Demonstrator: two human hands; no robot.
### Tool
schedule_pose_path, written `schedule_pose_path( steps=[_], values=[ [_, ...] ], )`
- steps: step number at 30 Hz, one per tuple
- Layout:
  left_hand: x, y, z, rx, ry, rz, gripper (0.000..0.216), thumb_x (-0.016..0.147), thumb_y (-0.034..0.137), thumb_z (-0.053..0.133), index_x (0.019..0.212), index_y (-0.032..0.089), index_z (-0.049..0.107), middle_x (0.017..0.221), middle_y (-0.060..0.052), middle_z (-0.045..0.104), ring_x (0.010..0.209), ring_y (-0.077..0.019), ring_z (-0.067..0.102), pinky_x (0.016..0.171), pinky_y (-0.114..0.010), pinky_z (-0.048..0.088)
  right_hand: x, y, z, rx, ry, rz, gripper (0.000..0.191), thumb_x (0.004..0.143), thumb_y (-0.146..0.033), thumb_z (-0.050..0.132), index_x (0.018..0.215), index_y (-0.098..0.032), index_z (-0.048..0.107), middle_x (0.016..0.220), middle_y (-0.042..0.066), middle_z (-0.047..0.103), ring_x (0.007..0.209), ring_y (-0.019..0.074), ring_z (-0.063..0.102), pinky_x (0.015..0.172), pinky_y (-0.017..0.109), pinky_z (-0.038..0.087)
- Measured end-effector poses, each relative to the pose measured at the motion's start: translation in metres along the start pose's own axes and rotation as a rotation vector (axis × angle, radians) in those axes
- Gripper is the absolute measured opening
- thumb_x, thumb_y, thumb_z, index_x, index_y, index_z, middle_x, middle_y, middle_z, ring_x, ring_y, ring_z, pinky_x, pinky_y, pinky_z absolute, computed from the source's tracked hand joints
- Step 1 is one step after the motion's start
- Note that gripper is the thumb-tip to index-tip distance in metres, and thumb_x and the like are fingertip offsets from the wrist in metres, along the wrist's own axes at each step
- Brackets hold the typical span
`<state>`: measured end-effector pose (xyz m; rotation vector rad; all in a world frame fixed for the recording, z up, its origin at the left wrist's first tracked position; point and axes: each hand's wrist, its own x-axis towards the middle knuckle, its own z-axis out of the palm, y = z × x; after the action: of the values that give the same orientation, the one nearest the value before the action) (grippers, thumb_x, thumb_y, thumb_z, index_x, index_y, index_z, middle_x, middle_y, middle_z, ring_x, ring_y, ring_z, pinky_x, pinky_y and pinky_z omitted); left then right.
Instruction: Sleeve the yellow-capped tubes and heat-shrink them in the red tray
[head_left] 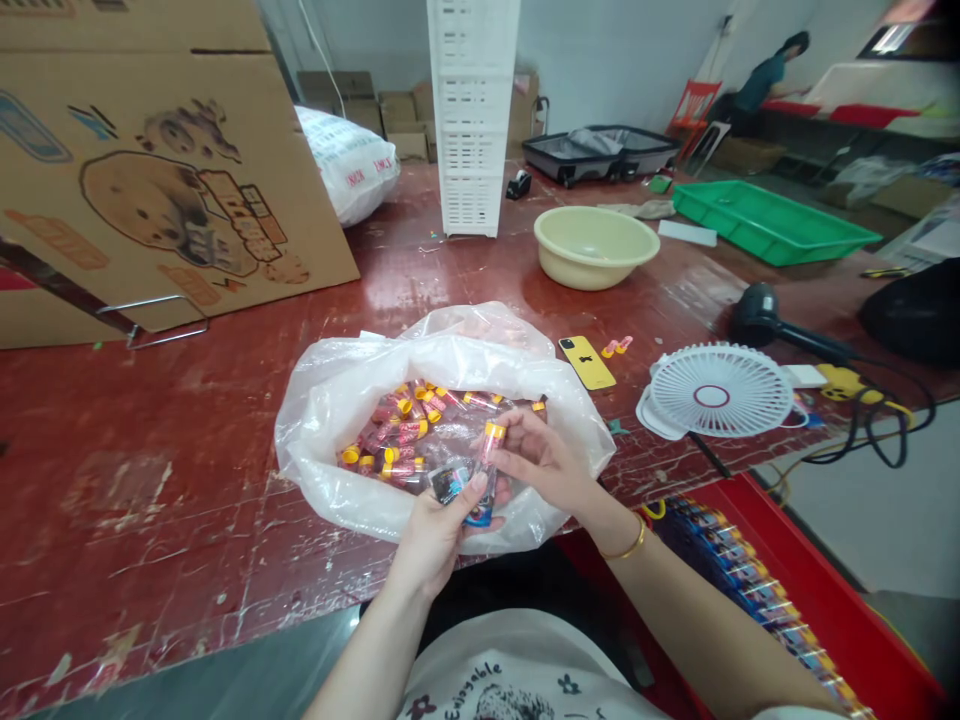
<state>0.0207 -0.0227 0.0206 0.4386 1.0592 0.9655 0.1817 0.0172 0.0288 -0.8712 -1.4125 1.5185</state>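
Observation:
An open white plastic bag (322,480) lies in front of me, holding several small clear tubes (405,432) with yellow caps and pink labels. Over its near edge, my left hand (442,525) is closed on a dark blue printed packet (454,485), thumb on top. My right hand (544,460) pinches a yellow-capped tube (491,445) between thumb and fingers, upright just above the packet. The tube's lower end is close to the packet; whether it is inside or in front of it I cannot tell.
Right of the bag lie a yellow phone (587,362), a white fan (709,392) and a hair dryer (757,315). Behind stand a cream basin (596,245), a white plastic rack (471,130) and a green tray (772,220). A large cardboard box (172,180) fills the left. One person (761,85) is far off.

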Motion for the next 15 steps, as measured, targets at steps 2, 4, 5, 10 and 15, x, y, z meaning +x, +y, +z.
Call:
schedule_pose_path(
  steps=[2, 4, 5, 10, 15],
  values=[
    [0.001, 0.002, 0.006, -0.06, -0.01, -0.025, 0.048, 0.055, 0.042, 0.091, 0.088, 0.012, 0.075, 0.08, -0.009, 0.077, 0.075, -0.0223, 0.073, 0.066, -0.03, 0.061, -0.012, 0.001, 0.007, -0.08, -0.056, 0.001, 0.056, 0.067, -0.037, 0.082, 0.108, -0.028, 0.045, 0.103, 0.003, 0.058, 0.092, 0.0179, 0.061, 0.076, 0.034, 0.057],
    [0.001, 0.004, 0.012, -0.089, -0.01, -0.042, 0.047, 0.054, 0.042, 0.092, 0.086, 0.011, 0.076, 0.079, -0.009, 0.076, 0.074, -0.0217, 0.073, 0.067, -0.028, 0.061, -0.022, 0.005, 0.015, -0.188, -0.06, 0.008, 0.08, 0.056, -0.033, 0.088, 0.118, -0.028, 0.038, 0.114, 0.006, 0.053, 0.098, 0.0207, 0.061, 0.075, 0.035, 0.058],
    [0.002, 0.005, 0.015, -0.094, -0.016, -0.046, 0.047, 0.054, 0.042, 0.092, 0.086, 0.011, 0.076, 0.079, -0.009, 0.076, 0.074, -0.0217, 0.073, 0.067, -0.028, 0.061, -0.025, 0.007, 0.018, -0.248, -0.021, 0.0, 0.084, 0.055, -0.03, 0.088, 0.12, -0.028, 0.035, 0.117, 0.008, 0.051, 0.098, 0.0214, 0.061, 0.077, 0.037, 0.058],
    [0.001, 0.006, 0.019, -0.083, -0.073, -0.029, 0.044, 0.058, 0.041, 0.09, 0.087, 0.01, 0.076, 0.077, -0.009, 0.076, 0.071, -0.0203, 0.073, 0.067, -0.027, 0.06, -0.028, 0.02, 0.022, -0.376, 0.179, -0.097, 0.07, 0.062, -0.019, 0.075, 0.118, -0.028, 0.034, 0.112, 0.006, 0.049, 0.087, 0.0171, 0.061, 0.075, 0.036, 0.057],
    [0.001, 0.001, 0.017, -0.052, -0.059, 0.014, 0.042, 0.057, 0.032, 0.092, 0.089, 0.01, 0.075, 0.072, -0.007, 0.075, 0.063, -0.0168, 0.07, 0.061, -0.024, 0.058, -0.03, 0.021, 0.021, -0.419, 0.201, -0.149, 0.066, 0.062, -0.016, 0.07, 0.115, -0.025, 0.033, 0.108, 0.005, 0.05, 0.1, 0.0211, 0.058, 0.085, 0.039, 0.053]
  ],
)
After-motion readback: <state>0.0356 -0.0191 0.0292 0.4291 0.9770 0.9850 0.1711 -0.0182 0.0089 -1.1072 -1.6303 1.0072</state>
